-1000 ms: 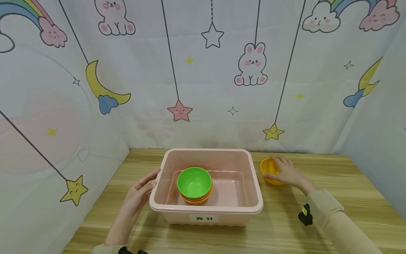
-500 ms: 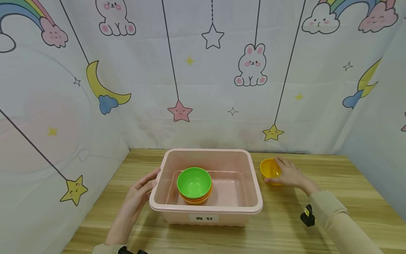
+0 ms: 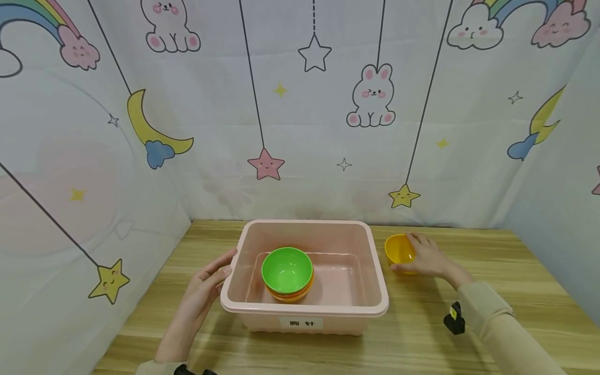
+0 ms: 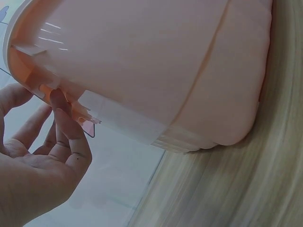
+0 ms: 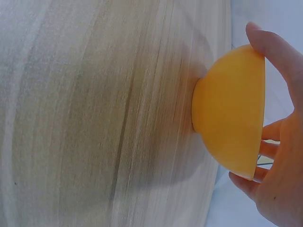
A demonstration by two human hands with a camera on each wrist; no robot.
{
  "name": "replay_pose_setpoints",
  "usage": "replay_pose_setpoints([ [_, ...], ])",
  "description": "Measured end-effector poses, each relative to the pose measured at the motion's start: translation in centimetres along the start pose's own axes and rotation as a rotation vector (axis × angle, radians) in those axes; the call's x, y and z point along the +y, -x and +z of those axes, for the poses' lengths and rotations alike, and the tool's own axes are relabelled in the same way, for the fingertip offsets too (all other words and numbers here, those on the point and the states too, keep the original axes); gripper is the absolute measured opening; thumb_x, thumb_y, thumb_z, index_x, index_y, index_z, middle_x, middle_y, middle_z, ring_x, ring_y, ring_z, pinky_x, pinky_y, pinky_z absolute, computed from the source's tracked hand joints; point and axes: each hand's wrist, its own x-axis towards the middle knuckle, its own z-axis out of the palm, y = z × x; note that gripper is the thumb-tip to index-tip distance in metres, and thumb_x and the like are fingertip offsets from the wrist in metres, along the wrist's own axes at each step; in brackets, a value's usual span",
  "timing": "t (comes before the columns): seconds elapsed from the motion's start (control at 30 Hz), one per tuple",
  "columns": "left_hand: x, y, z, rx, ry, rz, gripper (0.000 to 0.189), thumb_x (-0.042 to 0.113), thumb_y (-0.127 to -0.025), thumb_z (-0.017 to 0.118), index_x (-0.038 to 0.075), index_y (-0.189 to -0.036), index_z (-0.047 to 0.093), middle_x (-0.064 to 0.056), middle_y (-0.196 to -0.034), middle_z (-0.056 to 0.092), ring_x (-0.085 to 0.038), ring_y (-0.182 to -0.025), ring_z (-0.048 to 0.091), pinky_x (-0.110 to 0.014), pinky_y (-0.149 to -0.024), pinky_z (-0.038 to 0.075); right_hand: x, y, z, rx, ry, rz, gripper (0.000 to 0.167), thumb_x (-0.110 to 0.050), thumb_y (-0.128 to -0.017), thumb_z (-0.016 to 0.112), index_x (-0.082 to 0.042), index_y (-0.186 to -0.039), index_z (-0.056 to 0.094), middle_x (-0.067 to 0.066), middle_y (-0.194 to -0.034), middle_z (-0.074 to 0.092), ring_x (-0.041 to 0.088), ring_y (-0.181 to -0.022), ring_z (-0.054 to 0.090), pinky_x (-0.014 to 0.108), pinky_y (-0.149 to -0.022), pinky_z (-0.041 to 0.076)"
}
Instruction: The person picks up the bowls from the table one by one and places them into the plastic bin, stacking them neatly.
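A pale pink plastic bin stands upright on the wooden table. Its left rim is held by my left hand, whose fingers curl in under the edge in the left wrist view. Inside the bin, on the left, a green bowl sits nested on top of orange-yellow bowls. To the right of the bin is a yellow bowl, its opening up. My right hand spans this bowl and grips it at the rim, thumb on one side and fingers on the other in the right wrist view.
The wood-grain table extends to both sides of the bin. A white label with dark characters is on the bin's front. Cartoon-printed curtain encloses the back and sides. A black device is worn at the right wrist.
My right hand has shifted slightly to the right and its grip on the yellow bowl's rim has changed. The bowl stays almost in place. My left hand and the bin have not moved.
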Motion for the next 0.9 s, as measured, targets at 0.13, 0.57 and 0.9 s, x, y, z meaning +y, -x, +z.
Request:
replay_pose_setpoints([
  [0.13, 0.09, 0.02, 0.00, -0.005, -0.001, 0.001, 0.042, 0.016, -0.096, 0.056, 0.015, -0.138, 0.054, 0.023, -0.132, 0.056, 0.007, -0.116, 0.052, -0.019, -0.092, 0.048, 0.22, -0.20, 0.15, 0.012, -0.004, 0.007, 0.112, -0.065, -0.073, 0.070, 0.009, -0.145, 0.028, 0.035, -0.145, 0.031, 0.056, -0.129, 0.029, 0.072, -0.099, 0.032],
  [0.57, 0.08, 0.12, 0.23, 0.007, 0.036, 0.001, 0.042, 0.014, -0.097, 0.055, 0.012, -0.139, 0.053, 0.026, -0.125, 0.060, 0.004, -0.112, 0.057, -0.019, -0.089, 0.050, 0.24, 0.00, 0.22, 0.028, -0.028, 0.036, 0.111, -0.063, -0.072, 0.072, 0.009, -0.144, 0.029, 0.035, -0.143, 0.032, 0.054, -0.127, 0.029, 0.071, -0.100, 0.033],
  [0.9, 0.18, 0.04, 0.14, -0.003, 0.008, 0.008, 0.046, 0.014, -0.097, 0.054, 0.007, -0.141, 0.047, 0.026, -0.124, 0.059, 0.005, -0.114, 0.055, -0.020, -0.090, 0.049, 0.43, 0.32, 0.19, 0.055, -0.019, 0.034, 0.110, -0.063, -0.071, 0.072, 0.008, -0.144, 0.031, 0.034, -0.142, 0.034, 0.054, -0.126, 0.030, 0.071, -0.099, 0.034],
])
